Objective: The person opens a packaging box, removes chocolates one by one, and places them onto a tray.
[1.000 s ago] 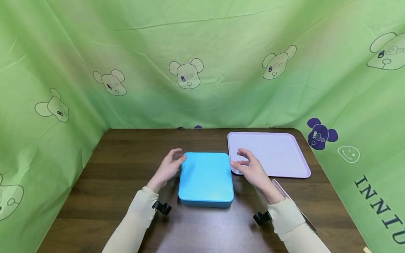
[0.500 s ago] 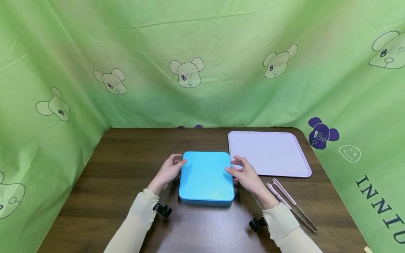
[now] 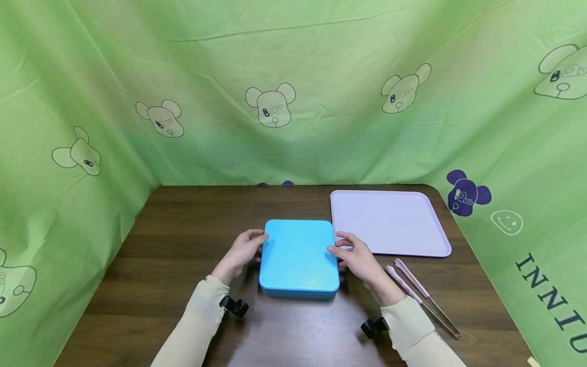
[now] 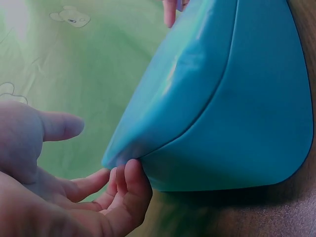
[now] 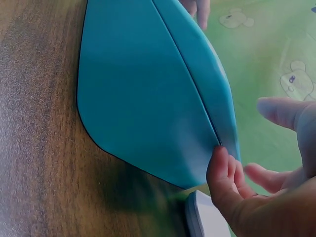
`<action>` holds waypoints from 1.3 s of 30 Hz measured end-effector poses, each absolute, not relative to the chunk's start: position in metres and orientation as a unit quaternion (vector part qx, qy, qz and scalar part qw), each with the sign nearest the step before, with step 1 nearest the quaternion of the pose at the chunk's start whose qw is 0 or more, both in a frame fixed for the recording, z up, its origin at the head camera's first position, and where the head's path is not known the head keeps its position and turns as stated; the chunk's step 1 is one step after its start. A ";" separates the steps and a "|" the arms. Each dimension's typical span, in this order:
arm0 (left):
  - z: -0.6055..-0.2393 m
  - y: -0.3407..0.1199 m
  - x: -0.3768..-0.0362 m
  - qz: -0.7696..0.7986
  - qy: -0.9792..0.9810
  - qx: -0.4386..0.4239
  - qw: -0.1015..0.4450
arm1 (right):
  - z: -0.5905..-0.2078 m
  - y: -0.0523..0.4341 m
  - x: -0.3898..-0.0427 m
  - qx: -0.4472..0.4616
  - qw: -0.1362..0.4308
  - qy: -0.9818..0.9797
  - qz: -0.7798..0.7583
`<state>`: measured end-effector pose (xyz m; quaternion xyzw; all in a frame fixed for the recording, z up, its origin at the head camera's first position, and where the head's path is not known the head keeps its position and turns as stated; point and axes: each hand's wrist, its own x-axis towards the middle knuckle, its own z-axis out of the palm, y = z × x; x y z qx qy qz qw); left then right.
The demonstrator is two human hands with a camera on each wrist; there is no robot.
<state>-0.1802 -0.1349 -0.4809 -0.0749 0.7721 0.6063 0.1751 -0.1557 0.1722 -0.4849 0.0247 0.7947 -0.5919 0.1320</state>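
A blue box (image 3: pixel 299 257) with a closed lid lies flat on the middle of the brown table (image 3: pixel 183 229). My left hand (image 3: pixel 245 250) is at its left side. In the left wrist view the curled fingertips (image 4: pixel 129 174) touch the lid's rim on the blue box (image 4: pixel 237 98), with the thumb held off it. My right hand (image 3: pixel 355 255) is at the right side. There too the curled fingertips (image 5: pixel 219 165) meet the lid seam of the blue box (image 5: pixel 143 98), thumb apart.
A pale lilac tray (image 3: pixel 390 221) lies just right of the box, at the table's back right. Pink-handled tongs (image 3: pixel 415 290) lie on the table by my right forearm. Green printed cloth walls in the table on the left, back and right.
Both hands have moved in from hovering beside the box until their fingertips touch its left and right edges. The tongs, hidden by my right arm before, now show.
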 end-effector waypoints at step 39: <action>-0.479 -0.143 -0.176 0.629 0.743 -0.118 0.195 | -0.482 0.179 -0.153 0.052 0.158 0.745 -0.646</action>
